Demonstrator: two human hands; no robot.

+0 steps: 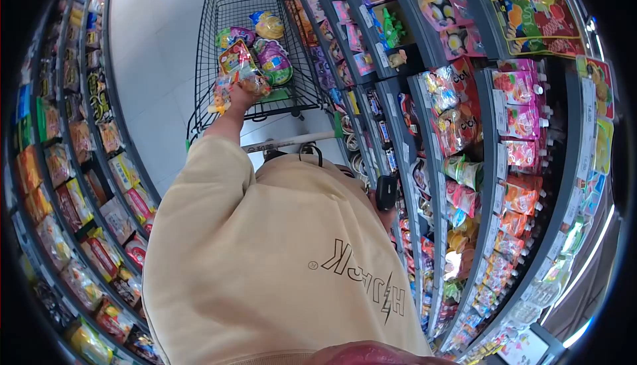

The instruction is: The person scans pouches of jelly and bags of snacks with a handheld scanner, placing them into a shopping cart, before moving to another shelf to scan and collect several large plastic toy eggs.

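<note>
My left hand [242, 93] reaches forward over the near end of a wire shopping cart [206, 40], its fingers closed on a clear bag of colourful packaged treats [255, 81]. Beside that bag in the cart lie a purple and green package [275, 63], a red-fronted package [236, 57] and a yellow package [268, 25]. At my right side, close to the shelves, a little of my right hand [386, 218] shows below a small black device [386, 192]. Its fingers are hidden.
Shelves of bagged snacks [99, 252] line the left side. On the right, close to my body, shelves hold pouches [521, 123], toys [391, 28] and hanging packets. Pale floor tiles [149, 47] run between the left shelves and the cart. The cart handle [292, 141] is just ahead of me.
</note>
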